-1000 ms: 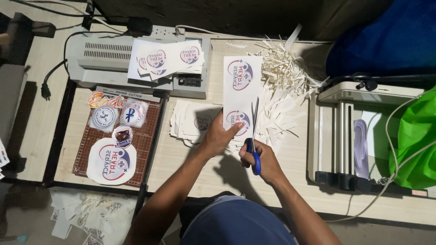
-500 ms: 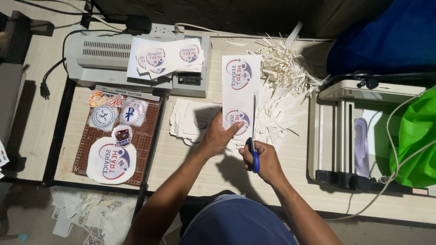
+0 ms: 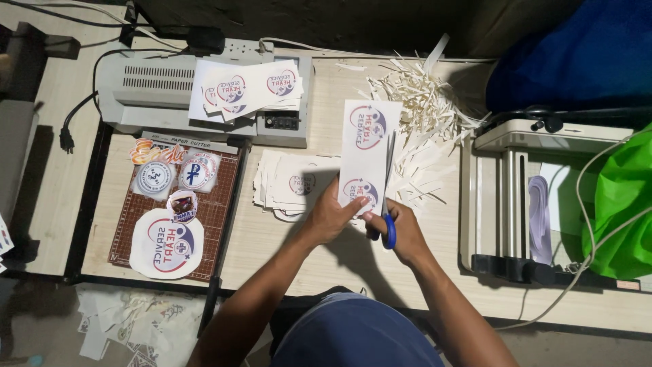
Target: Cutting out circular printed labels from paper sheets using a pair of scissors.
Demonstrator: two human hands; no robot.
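Two hands: both on one printed sheet (image 3: 367,153), centre of desk (image 3: 305,251).
Risk: blades could stray into the round emblem if the sheet slips under the left grip.
Left hand (image 3: 331,216): fingers pinching the sheet's near edge.
Right hand (image 3: 401,228): fingers closed through blue-handled scissors (image 3: 388,197), blades pointing to 12 o'clock along the sheet's right margin.
Offcuts (image 3: 421,109): piled at 1 o'clock.

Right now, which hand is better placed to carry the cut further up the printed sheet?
Right hand: it grips the blue-handled scissors, blades along the printed sheet's right edge. The left hand only steadies the sheet.
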